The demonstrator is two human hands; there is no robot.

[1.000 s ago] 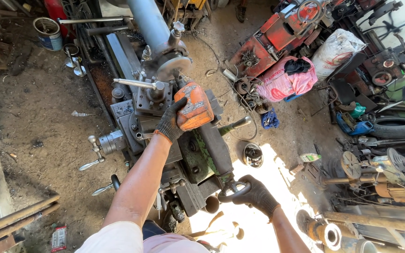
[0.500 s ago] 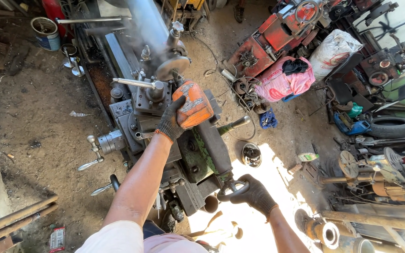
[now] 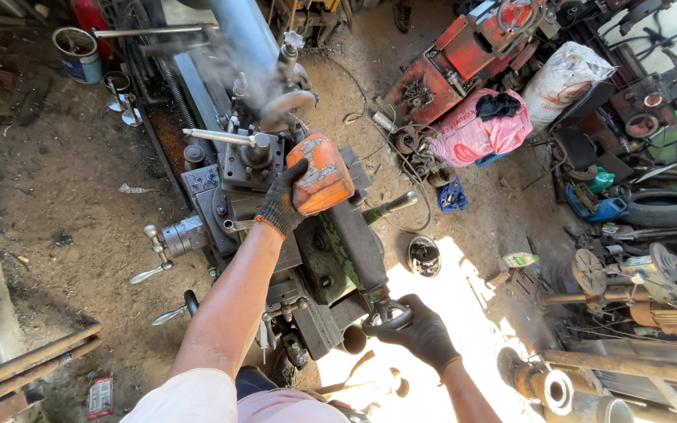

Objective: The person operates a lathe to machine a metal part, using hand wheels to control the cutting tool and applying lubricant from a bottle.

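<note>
Your left hand (image 3: pixel 282 205), in a dark work glove, has its fingers wrapped round a grimy orange plastic jug (image 3: pixel 320 174), tilted over the grey-green metal lathe (image 3: pixel 307 258) — smoke drifts by the spinning grey steel pipe (image 3: pixel 244 35). Farther right, your gloved right hand (image 3: pixel 421 333) grips the lathe's dark round handwheel (image 3: pixel 390 315), fingers curled shut on its rim.
</note>
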